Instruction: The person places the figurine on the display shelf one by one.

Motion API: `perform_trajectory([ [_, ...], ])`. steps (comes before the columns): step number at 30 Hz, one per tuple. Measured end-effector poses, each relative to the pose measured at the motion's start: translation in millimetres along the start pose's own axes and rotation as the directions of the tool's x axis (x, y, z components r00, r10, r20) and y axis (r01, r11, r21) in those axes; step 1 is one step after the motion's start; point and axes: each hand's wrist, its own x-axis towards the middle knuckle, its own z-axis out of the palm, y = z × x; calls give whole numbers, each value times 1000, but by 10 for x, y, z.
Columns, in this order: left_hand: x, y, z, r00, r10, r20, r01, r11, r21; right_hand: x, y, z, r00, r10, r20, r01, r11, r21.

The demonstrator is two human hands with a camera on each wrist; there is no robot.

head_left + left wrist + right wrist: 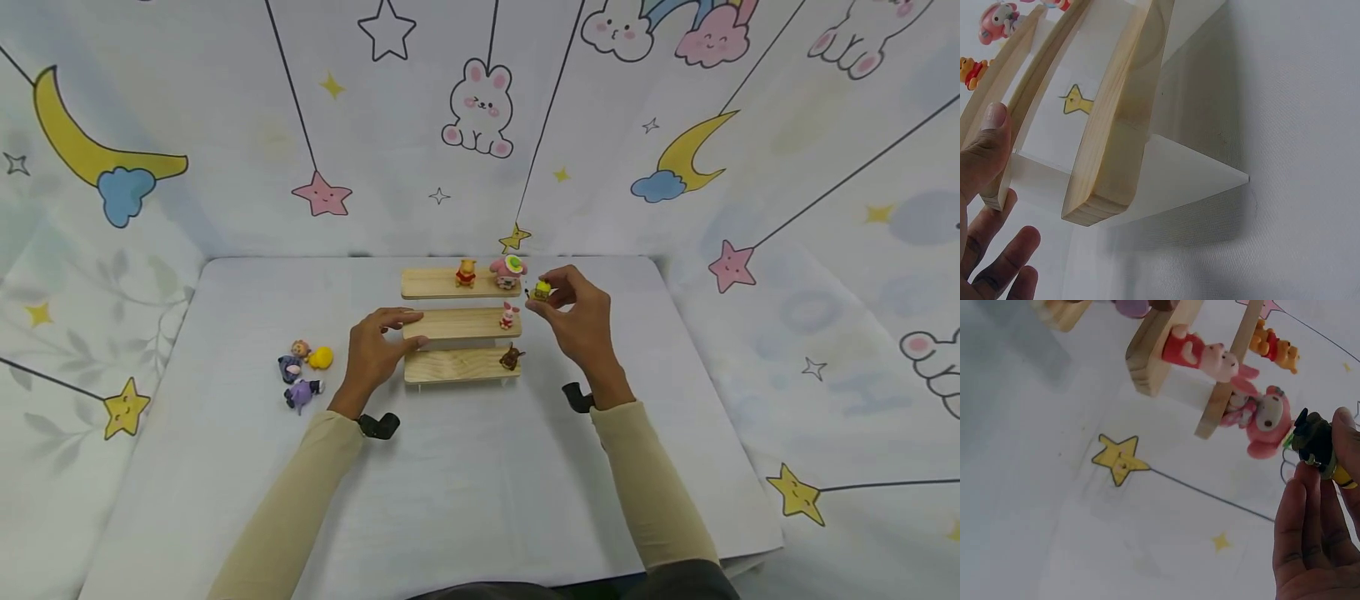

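A three-tier wooden display shelf [457, 364] stands on the table. My left hand [372, 354] grips the left end of its middle board, thumb on top and a finger against the end in the left wrist view. To the right of the top board, my right hand [583, 321] pinches a small yellow and dark figurine [1317, 442] between thumb and fingers, off the shelf. A pink figurine [1267, 419] and a bear figurine in a red top [466, 273] stand on the top board. The middle board bears a piglet figurine [508, 315], the lowest a brown figurine [511, 357].
Left of the shelf, several figurines lie grouped on the white tabletop [465, 475]: a purple one [302, 394], a dark blue one [289, 368], a yellow one [321, 358] and a brown-headed one [300, 348]. A printed cloth backdrop [420, 108] rises behind the table.
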Motion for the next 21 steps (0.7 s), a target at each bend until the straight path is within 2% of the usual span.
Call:
perform_trajectory([
  [12, 16, -16, 6, 1000, -21, 4, 21, 1000, 9, 86, -242, 443, 990, -120, 77, 112, 989, 100],
  [17, 18, -18, 4, 1000, -7, 0, 7, 1000, 11, 79, -278, 602, 984, -142, 108, 134, 988, 81],
  [21, 19, -17, -1, 1000, -6, -2, 6, 1000, 10, 77, -278, 703, 974, -177, 142, 176, 984, 21],
])
